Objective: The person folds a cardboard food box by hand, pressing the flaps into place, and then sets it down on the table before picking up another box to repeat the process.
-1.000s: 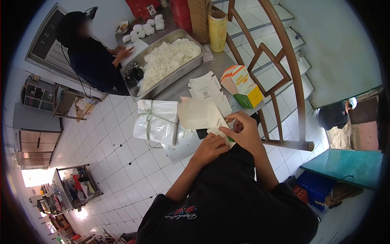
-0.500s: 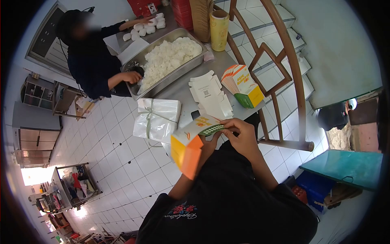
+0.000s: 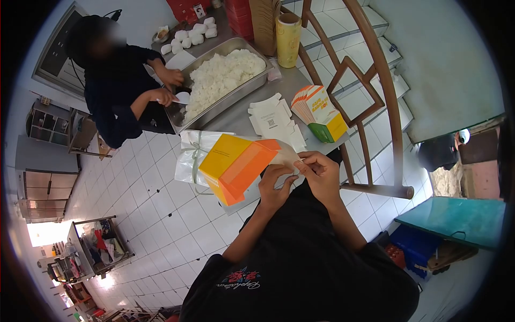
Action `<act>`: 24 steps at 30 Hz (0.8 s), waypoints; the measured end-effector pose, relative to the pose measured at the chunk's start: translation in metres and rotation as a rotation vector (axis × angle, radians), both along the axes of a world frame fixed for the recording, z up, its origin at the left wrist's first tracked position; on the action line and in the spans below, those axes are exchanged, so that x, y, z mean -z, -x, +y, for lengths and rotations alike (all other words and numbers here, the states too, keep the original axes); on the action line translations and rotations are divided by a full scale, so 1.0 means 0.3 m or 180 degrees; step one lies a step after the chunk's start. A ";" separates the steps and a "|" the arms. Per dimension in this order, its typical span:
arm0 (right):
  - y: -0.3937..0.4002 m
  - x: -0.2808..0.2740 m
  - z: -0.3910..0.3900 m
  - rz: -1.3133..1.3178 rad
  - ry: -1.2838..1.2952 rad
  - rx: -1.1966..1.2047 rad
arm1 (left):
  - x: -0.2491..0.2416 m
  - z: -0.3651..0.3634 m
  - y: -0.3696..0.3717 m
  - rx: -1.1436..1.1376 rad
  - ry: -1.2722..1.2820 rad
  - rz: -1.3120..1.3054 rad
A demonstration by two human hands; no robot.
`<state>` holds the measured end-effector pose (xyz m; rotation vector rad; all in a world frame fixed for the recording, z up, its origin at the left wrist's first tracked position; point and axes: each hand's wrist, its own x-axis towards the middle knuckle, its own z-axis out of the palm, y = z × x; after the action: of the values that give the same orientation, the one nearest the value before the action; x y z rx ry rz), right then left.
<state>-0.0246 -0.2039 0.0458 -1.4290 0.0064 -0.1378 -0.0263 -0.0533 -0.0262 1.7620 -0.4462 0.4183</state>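
Observation:
A yellow and orange cardboard food box, partly folded, is held out in front of me with its pale inner side showing at the right. My right hand pinches the edge of that pale panel between thumb and fingers. Just left of it, my left hand has curled fingers at the panel's lower edge; the exact contact is partly hidden. Beyond the box lies a flat, unfolded white carton. Beside that carton stands a nested stack of printed food boxes. A tied bundle of white wrapping sheets sits behind the box.
A co-worker at the table's far left holds a white spoon over a metal tray of rice. White wrapped portions lie behind it. A roll of plastic film stands near the stair railing.
The food box has turned over and swung up and left, showing its yellow and orange side. My left hand has come out from under it. The co-worker's hands moved to the tray's near end.

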 end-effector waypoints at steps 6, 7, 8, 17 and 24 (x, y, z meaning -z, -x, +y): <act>-0.006 -0.030 -0.031 -0.0122 0.0751 -0.0054 | -0.002 0.024 -0.001 -0.0139 0.1068 0.1122; -0.004 -0.039 -0.035 -0.0340 0.1227 -0.0139 | -0.002 0.040 -0.009 0.0008 0.1095 0.1316; -0.001 -0.046 -0.038 -0.0554 0.1702 -0.0226 | -0.002 0.048 -0.012 0.0157 0.1121 0.1514; 0.036 -0.053 0.027 -0.0773 0.1956 0.0000 | -0.077 0.060 -0.011 0.0321 0.1331 0.1954; 0.030 -0.073 0.005 -0.0827 0.2130 0.0159 | -0.093 0.065 -0.008 0.0369 0.1133 0.1991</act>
<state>-0.0336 -0.2023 0.0675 -2.0683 -0.2372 -0.3928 -0.0240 -0.0338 0.0017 1.4150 -0.0196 -0.1397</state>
